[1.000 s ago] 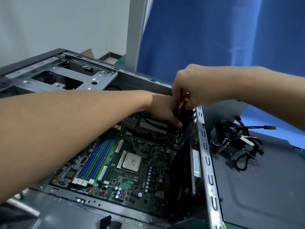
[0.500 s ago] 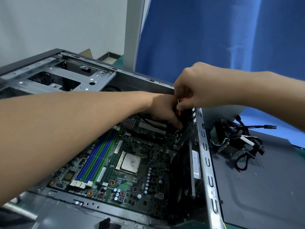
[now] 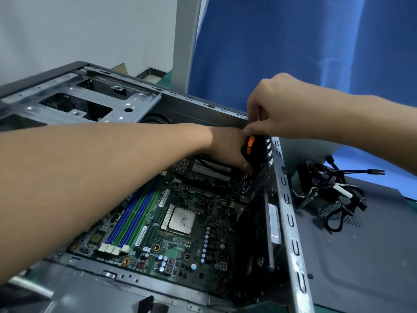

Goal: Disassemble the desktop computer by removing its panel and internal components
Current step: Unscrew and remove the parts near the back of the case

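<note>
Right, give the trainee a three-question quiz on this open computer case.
1. True or false: the processor socket on the motherboard is covered by a heatsink.
2. Which colours are the memory slots? A) red and yellow B) blue and green C) black only
3. Where does the removed fan with its cables lie?

Key
1. False: the chip's metal top is bare.
2. B.
3. On the dark panel to the right of the case's metal edge, outside the case.

Both hands, left hand and right hand, work at the far corner around a black tool with orange marks.
</note>
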